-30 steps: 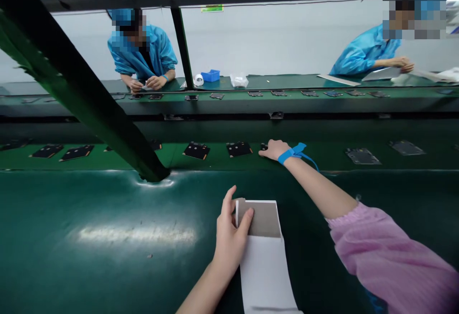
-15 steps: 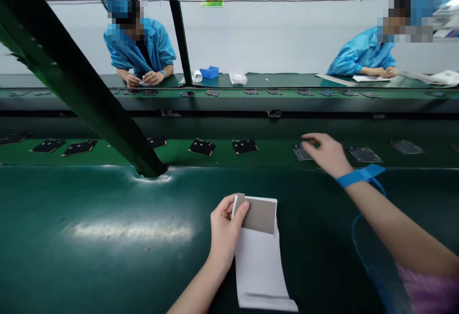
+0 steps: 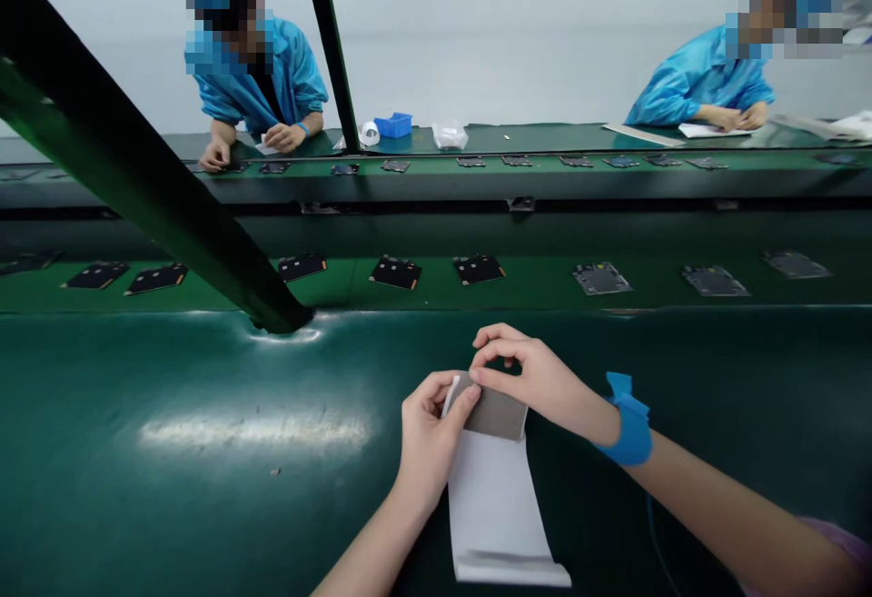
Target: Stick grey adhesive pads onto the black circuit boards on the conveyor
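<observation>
Green bench (image 3: pixel 204 524), pale wall (image 3: pixel 518 52) beyond, grey sheet (image 3: pixel 500 413) in pinch of left hand (image 3: pixel 431 438) and right hand (image 3: pixel 550 381)

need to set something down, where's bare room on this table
The table is bare left of the left hand, below the slanted post, except a small speck. Another patch: right of the blue wristband, above the forearm. Crowded: around the white strip and right hand.

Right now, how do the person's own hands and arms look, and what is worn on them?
The left hand and right hand are bare, without gloves. At the right wrist sits a bright blue band with a projecting tab; a thin blue cord hangs below. A bit of pinkish-purple sleeve shows farther up that arm.
</observation>
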Demonstrator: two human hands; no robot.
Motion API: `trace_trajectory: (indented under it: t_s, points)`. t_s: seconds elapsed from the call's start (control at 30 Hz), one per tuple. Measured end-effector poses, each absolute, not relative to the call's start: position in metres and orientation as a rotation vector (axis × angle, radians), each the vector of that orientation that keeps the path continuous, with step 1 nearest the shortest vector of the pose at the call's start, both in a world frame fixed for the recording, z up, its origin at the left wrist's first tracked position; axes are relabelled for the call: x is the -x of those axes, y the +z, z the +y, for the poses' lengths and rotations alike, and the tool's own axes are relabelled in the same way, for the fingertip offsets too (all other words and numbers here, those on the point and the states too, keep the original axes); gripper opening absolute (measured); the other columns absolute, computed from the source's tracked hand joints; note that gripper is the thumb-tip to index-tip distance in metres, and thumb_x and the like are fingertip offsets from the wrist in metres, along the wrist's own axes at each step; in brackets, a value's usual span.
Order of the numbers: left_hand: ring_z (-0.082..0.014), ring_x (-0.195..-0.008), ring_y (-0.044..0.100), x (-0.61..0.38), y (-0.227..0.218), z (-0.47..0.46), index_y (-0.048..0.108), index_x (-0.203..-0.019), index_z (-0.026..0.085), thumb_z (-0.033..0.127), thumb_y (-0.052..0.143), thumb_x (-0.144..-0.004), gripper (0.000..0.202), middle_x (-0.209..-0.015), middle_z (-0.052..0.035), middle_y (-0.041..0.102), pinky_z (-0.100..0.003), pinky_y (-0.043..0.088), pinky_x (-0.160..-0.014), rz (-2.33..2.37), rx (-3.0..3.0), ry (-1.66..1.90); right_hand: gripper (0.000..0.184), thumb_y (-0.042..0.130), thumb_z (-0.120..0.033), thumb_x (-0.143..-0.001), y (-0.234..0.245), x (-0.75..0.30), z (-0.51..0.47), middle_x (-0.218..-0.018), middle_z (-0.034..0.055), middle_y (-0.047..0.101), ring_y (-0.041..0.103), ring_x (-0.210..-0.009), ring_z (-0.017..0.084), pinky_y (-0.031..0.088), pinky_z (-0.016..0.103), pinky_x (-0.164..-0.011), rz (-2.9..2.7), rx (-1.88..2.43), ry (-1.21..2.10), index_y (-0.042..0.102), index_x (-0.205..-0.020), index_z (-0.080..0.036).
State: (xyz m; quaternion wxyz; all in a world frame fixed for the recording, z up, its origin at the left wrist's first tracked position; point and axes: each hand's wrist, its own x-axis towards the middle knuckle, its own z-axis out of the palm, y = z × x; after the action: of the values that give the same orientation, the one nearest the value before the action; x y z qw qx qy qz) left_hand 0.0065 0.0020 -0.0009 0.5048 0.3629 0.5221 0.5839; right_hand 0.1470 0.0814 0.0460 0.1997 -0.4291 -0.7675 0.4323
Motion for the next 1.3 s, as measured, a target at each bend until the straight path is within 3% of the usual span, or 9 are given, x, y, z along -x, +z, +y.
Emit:
trace_trajectory:
  t_s: [0.27, 0.5, 0.63, 0.87, 1.13, 1.3]
  points:
    - [-0.0127, -0.063, 0.06, -0.006, -0.006, 0.003, 0.068, -0.078, 0.015, 0.032, 0.072, -0.073, 0.018, -0.068, -0.0021, 0.069, -0.02, 0.044, -0.058, 1.327, -0.852, 1.387, 0.024, 0.052, -0.042, -0.084, 0.057, -0.159, 0.094, -0.097, 0.0049, 0.052, 0.055, -0.082, 0.018, 0.045, 0.035, -0.077, -2.298, 1.169, 1.032, 0.062, -0.074, -0.022]
    - [-0.012, -0.061, 0.057, -0.005, -0.005, 0.001, 0.068, -0.08, 0.015, 0.036, 0.071, -0.075, 0.021, -0.067, -0.0015, 0.068, -0.019, 0.042, -0.056, 1.327, -0.845, 1.319, 0.039, 0.051, -0.057, -0.079, 0.046, -0.21, 0.22, -0.103, 0.0113, 0.053, 0.055, -0.083, 0.024, 0.044, 0.04, -0.077, -2.377, 1.391, 0.63, 0.065, -0.076, -0.02]
    - [-0.0122, -0.059, 0.055, -0.007, -0.006, 0.003, 0.068, -0.078, 0.016, 0.037, 0.071, -0.073, 0.022, -0.064, -0.0014, 0.067, -0.019, 0.04, -0.055, 1.354, -0.827, 1.309, 0.04, 0.052, -0.058, -0.075, 0.035, -0.218, 0.284, -0.104, 0.0125, 0.058, 0.057, -0.085, 0.025, 0.044, 0.039, -0.077, -2.49, 1.429, 0.821, 0.063, -0.078, -0.019]
    - [-0.0137, -0.058, 0.055, -0.015, -0.003, 0.006, 0.07, -0.075, 0.016, 0.041, 0.075, -0.067, 0.027, -0.061, -0.0021, 0.068, -0.02, 0.04, -0.053, 1.458, -0.705, 1.335, 0.049, 0.052, -0.063, -0.072, 0.017, -0.221, 0.318, -0.085, 0.0099, 0.065, 0.061, -0.074, 0.022, 0.045, 0.035, -0.07, -2.541, 1.414, 1.015, 0.063, -0.088, -0.017]
    - [-0.015, -0.059, 0.056, -0.015, -0.004, 0.005, 0.071, -0.075, 0.016, 0.044, 0.076, -0.066, 0.03, -0.063, -0.003, 0.068, -0.021, 0.042, -0.055, 1.508, -0.714, 1.321, 0.03, 0.056, -0.049, -0.078, 0.01, -0.234, 0.321, -0.083, 0.0081, 0.064, 0.06, -0.066, 0.019, 0.045, 0.032, -0.063, -2.472, 1.533, 0.876, 0.061, -0.085, -0.02]
    - [-0.0136, -0.058, 0.055, -0.011, -0.006, 0.004, 0.07, -0.078, 0.015, 0.043, 0.074, -0.07, 0.029, -0.063, -0.0025, 0.068, -0.02, 0.041, -0.054, 1.477, -0.749, 1.3, 0.026, 0.056, -0.037, -0.08, 0.021, -0.215, 0.277, -0.095, 0.0114, 0.061, 0.056, -0.067, 0.019, 0.045, 0.034, -0.062, -2.174, 1.608, 0.661, 0.057, -0.098, -0.018]
